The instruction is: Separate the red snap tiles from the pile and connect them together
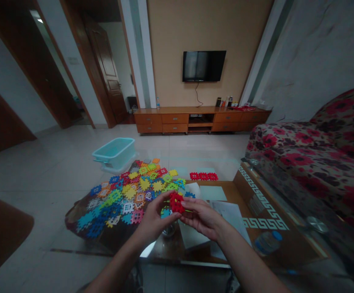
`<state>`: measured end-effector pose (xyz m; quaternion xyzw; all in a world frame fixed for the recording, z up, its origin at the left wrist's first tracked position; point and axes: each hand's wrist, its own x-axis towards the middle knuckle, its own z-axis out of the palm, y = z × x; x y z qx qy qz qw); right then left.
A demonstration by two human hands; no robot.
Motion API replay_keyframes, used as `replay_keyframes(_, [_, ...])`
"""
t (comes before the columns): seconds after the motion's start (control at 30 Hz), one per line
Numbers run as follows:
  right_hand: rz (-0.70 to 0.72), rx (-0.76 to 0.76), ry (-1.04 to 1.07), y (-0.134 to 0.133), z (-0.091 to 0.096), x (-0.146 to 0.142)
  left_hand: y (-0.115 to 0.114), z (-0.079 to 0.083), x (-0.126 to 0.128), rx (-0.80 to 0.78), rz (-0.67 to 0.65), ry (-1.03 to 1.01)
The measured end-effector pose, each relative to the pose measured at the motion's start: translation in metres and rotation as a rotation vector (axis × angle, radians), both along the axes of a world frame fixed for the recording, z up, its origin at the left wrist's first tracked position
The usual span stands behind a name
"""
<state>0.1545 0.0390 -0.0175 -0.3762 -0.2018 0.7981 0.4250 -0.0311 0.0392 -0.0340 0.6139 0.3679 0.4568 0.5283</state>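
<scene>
A red interlocking building piece (176,202) with notched edges is held up between my two hands above the near side of the glass table. My left hand (157,215) pinches it from the left, thumb below and fingers behind. From the right, my right hand (202,216) grips it between thumb and fingers. Whether it is one piece or several joined ones, I cannot tell. Left of my hands spreads a pile of colourful notched pieces (128,191), some with window shapes. Beyond my hands lies a row of red pieces (204,176) on the glass.
Papers (230,211) and a plastic bottle with a blue cap (267,242) show at the right of the glass table. A turquoise tub (114,152) stands behind the pile. A flowered sofa (305,146) is at the right, a low wooden cabinet (175,119) along the far wall.
</scene>
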Motion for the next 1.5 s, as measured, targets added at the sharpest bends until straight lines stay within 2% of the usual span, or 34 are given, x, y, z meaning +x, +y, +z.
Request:
replay_keyframes(0.1, [0.025,-0.008,0.029,-0.001,0.0,-0.001,-0.001,0.0,0.001,-0.01,-0.005,-0.015])
replay_keyframes(0.23, [0.071,0.05,-0.041,-0.002,-0.003,-0.003,0.0,-0.004,-0.001,0.055,0.016,0.044])
replay_keyframes(0.33, [0.095,0.121,-0.182,-0.001,-0.007,-0.006,0.001,-0.006,-0.003,0.183,0.067,0.159])
replay_keyframes(0.43, [0.036,0.167,-0.359,0.001,-0.011,-0.009,0.001,-0.003,-0.006,0.365,0.136,0.359])
replay_keyframes(0.6, [0.09,0.257,-0.393,0.0,-0.01,-0.009,-0.001,0.001,-0.008,0.504,0.143,0.5])
replay_keyframes(1.0, [0.106,0.265,-0.294,-0.001,-0.011,-0.008,-0.001,0.006,-0.009,0.517,0.102,0.495])
replay_keyframes(1.5, [0.131,0.251,-0.3,-0.002,-0.012,-0.007,-0.001,0.0,-0.01,0.537,0.104,0.498])
